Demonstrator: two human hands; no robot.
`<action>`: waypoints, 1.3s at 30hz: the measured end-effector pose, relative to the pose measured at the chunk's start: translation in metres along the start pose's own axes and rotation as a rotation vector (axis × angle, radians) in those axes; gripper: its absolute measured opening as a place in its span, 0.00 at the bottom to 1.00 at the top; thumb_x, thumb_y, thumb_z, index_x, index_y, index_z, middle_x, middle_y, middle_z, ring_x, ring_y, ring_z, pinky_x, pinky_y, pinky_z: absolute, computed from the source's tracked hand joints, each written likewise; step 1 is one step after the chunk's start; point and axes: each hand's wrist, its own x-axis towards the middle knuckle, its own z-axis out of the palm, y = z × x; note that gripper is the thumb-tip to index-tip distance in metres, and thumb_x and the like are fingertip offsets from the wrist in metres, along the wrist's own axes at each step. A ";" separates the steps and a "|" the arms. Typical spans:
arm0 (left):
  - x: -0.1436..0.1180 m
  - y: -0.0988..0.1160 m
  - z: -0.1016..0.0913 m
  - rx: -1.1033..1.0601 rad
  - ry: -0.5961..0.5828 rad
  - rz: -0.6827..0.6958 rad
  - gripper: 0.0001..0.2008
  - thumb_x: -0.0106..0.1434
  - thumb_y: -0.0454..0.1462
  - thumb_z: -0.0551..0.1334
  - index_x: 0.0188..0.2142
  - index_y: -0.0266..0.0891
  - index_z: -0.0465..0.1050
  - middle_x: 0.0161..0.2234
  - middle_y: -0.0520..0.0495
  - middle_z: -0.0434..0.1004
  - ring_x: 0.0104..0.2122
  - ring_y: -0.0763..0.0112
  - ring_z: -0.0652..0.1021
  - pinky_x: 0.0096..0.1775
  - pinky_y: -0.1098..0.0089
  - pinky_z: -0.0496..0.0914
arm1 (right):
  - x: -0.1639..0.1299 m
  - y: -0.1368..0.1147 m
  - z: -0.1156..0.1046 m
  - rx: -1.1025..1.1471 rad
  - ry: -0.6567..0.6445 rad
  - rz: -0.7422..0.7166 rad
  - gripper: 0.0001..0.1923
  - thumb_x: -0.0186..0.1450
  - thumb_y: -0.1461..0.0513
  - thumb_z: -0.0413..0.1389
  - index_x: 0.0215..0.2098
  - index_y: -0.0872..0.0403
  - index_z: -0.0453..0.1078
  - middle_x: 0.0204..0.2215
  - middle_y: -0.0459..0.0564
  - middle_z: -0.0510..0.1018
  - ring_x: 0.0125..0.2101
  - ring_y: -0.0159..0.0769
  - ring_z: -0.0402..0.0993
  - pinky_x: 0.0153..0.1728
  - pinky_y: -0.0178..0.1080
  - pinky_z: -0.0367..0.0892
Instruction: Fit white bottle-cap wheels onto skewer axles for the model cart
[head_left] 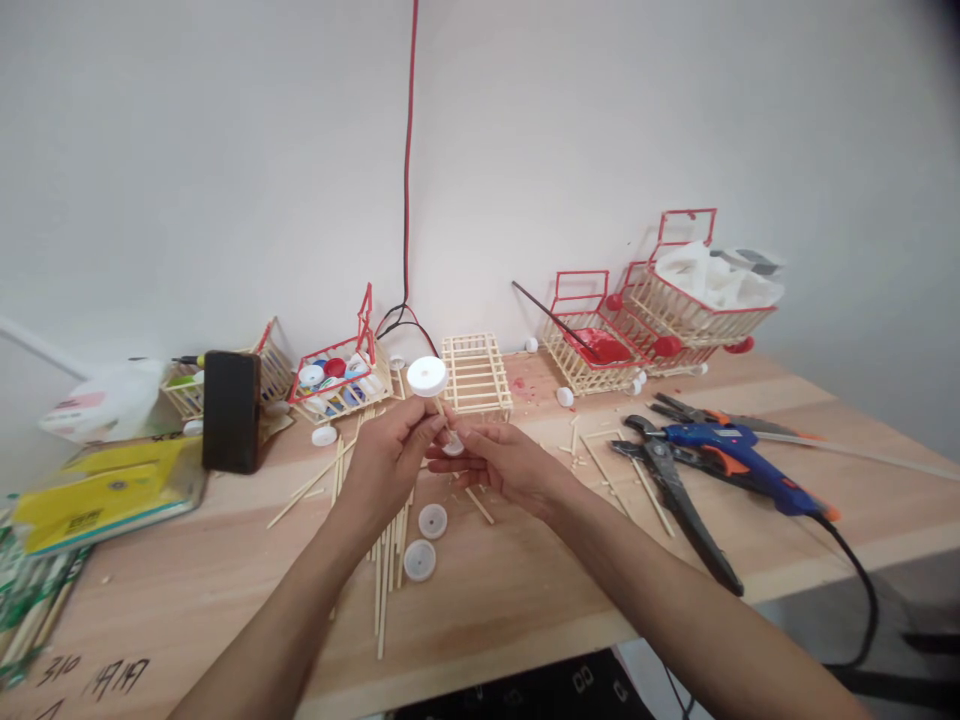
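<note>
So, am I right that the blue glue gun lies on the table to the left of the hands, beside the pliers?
Not quite: the head view shows the blue glue gun on the table to the right of the hands, not the left. It does lie beside the pliers.

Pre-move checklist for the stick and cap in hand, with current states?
1. Left hand pinches the stick: ok.
2. White cap sits on the stick's top end: ok.
3. Right hand holds a second cap at the stick's lower end: ok; whether it is seated, cannot tell.
4. Spare caps lie on the table below the hands: ok.
5. Glue gun lies to the right, untouched: ok.
6. Glue on the joint: cannot tell.
</note>
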 end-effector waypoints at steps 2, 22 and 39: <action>0.000 0.000 0.000 -0.013 0.000 -0.007 0.09 0.64 0.35 0.53 0.29 0.38 0.69 0.27 0.51 0.72 0.32 0.70 0.73 0.37 0.72 0.64 | 0.000 0.000 0.001 0.010 0.001 -0.002 0.16 0.61 0.52 0.57 0.37 0.57 0.73 0.36 0.54 0.80 0.36 0.36 0.78 0.28 0.31 0.67; 0.000 -0.005 0.003 0.097 -0.022 0.040 0.08 0.64 0.34 0.53 0.29 0.38 0.67 0.29 0.51 0.72 0.30 0.71 0.72 0.35 0.73 0.63 | 0.003 0.002 -0.004 0.024 0.022 0.048 0.14 0.60 0.54 0.58 0.34 0.58 0.73 0.29 0.51 0.80 0.31 0.34 0.79 0.26 0.31 0.67; 0.000 -0.004 0.004 0.122 0.022 0.035 0.08 0.64 0.34 0.54 0.29 0.38 0.69 0.27 0.53 0.72 0.29 0.73 0.73 0.35 0.73 0.64 | 0.000 -0.003 0.000 0.024 0.050 0.054 0.12 0.62 0.56 0.57 0.34 0.59 0.73 0.31 0.53 0.81 0.31 0.34 0.79 0.27 0.30 0.69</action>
